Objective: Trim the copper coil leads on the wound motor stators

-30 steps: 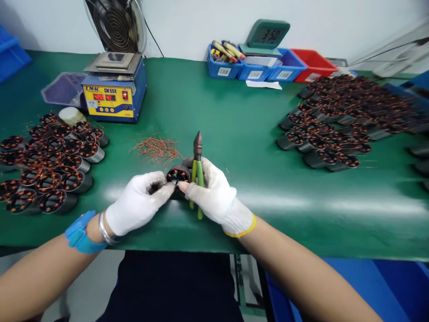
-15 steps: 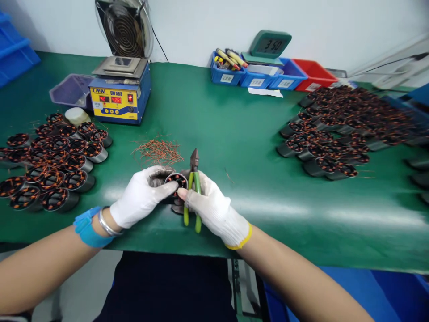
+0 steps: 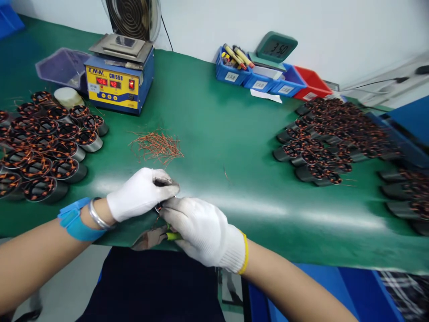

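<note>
My left hand, in a white glove with greyed fingertips, is closed round a small metal ring-shaped motor stator with copper windings. Only a sliver of it shows between my gloves. My right hand, gloved with a yellow cuff edge, holds green-handled cutting pliers in its lower fingers. Their blurred jaws point left, near the front edge of the bench. The thumb and forefinger of that hand meet the stator beside the left fingertips; what they pinch there is hidden.
Loose copper wire offcuts lie beyond my hands. Wound stators crowd the left, and another group fills the right. Behind stand a blue and yellow CM 558 unit, a purple bin, blue tool boxes and a red box.
The pliers have swung from upright, jaws away from me, to lying low with jaws to the left. My right hand has turned palm down over the stator. The camera view has shifted.
</note>
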`<action>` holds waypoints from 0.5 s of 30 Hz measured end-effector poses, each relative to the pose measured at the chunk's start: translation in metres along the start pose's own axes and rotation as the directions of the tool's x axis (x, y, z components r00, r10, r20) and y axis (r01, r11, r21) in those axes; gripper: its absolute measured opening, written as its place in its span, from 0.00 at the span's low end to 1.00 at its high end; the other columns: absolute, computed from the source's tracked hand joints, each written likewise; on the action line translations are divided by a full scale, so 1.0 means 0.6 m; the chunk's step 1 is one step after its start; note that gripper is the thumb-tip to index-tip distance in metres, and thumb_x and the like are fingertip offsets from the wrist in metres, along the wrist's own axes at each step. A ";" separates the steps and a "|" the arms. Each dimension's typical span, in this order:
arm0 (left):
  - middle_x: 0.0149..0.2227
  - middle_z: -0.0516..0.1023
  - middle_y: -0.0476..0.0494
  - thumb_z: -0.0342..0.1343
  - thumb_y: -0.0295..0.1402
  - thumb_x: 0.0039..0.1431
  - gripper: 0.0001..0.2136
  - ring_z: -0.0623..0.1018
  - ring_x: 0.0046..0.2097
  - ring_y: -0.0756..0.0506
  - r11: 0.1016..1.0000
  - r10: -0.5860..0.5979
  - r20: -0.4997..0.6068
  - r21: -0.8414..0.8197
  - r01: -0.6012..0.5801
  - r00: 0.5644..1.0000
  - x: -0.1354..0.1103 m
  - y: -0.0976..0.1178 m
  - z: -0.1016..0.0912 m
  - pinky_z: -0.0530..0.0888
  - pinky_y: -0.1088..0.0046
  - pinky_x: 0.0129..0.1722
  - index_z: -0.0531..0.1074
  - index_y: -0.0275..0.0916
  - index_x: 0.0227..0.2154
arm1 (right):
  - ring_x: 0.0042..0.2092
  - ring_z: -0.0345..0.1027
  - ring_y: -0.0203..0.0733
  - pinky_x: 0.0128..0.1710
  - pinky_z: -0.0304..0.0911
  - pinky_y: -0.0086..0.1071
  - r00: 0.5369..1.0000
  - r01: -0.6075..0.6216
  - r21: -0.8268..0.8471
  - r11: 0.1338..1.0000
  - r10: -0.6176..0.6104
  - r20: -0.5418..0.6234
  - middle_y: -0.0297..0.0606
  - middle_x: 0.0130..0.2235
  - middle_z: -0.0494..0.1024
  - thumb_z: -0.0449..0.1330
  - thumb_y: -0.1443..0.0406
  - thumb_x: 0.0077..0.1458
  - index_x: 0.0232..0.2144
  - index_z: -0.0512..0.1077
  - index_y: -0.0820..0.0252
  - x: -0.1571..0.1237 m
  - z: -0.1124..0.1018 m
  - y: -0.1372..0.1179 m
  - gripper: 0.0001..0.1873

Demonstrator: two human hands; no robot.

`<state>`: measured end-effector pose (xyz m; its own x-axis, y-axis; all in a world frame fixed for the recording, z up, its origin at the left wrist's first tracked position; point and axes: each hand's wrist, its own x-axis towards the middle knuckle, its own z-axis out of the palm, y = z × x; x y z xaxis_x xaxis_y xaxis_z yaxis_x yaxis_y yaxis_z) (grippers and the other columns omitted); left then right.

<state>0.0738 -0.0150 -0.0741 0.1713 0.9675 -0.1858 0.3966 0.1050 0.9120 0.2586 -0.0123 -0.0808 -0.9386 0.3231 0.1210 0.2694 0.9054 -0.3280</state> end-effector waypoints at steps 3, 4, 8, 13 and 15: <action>0.21 0.73 0.50 0.57 0.35 0.53 0.10 0.71 0.24 0.50 0.997 0.041 -0.256 -0.059 -0.058 0.966 0.008 -0.005 0.000 0.69 0.74 0.25 0.74 0.37 0.21 | 0.41 0.71 0.49 0.37 0.68 0.40 0.999 -0.028 -0.015 0.999 0.027 -0.047 0.51 0.46 0.76 0.54 0.67 0.53 0.49 0.67 0.64 -0.001 0.003 -0.007 0.19; 0.20 0.71 0.51 0.57 0.35 0.54 0.09 0.69 0.22 0.52 0.987 0.059 -0.391 -0.112 -0.111 0.919 0.010 -0.009 -0.006 0.67 0.75 0.23 0.74 0.37 0.22 | 0.42 0.71 0.49 0.38 0.68 0.40 0.997 -0.038 -0.016 0.999 0.036 -0.075 0.52 0.47 0.75 0.54 0.68 0.53 0.49 0.67 0.65 -0.003 0.004 -0.009 0.20; 0.16 0.67 0.53 0.56 0.39 0.56 0.10 0.65 0.17 0.53 0.937 0.064 -0.699 -0.203 -0.283 0.712 0.008 -0.024 -0.051 0.62 0.77 0.16 0.74 0.39 0.25 | 0.45 0.70 0.50 0.41 0.68 0.41 0.988 -0.054 0.008 0.999 0.054 -0.144 0.52 0.50 0.74 0.54 0.68 0.54 0.52 0.64 0.65 -0.009 0.013 -0.011 0.22; 0.26 0.79 0.49 0.61 0.40 0.49 0.09 0.76 0.26 0.48 0.990 0.064 -0.068 0.127 -0.054 0.996 -0.013 -0.021 -0.064 0.72 0.75 0.24 0.79 0.42 0.29 | 0.45 0.70 0.50 0.41 0.69 0.41 0.988 -0.041 0.035 0.999 0.046 -0.150 0.52 0.49 0.74 0.55 0.67 0.53 0.52 0.65 0.64 -0.010 0.015 -0.007 0.22; 0.28 0.79 0.48 0.59 0.39 0.52 0.08 0.78 0.31 0.47 0.970 0.100 0.010 0.221 -0.099 0.995 -0.016 -0.015 -0.049 0.73 0.74 0.31 0.78 0.41 0.25 | 0.45 0.70 0.50 0.41 0.70 0.42 0.989 -0.045 0.034 0.998 0.049 -0.137 0.52 0.49 0.74 0.55 0.67 0.54 0.51 0.66 0.65 -0.009 0.015 -0.006 0.21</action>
<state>0.0422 -0.0184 -0.0700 0.2190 0.9708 -0.0976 0.5675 -0.0453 0.8222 0.2607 -0.0198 -0.0887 -0.8859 0.4017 0.2321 0.3036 0.8803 -0.3647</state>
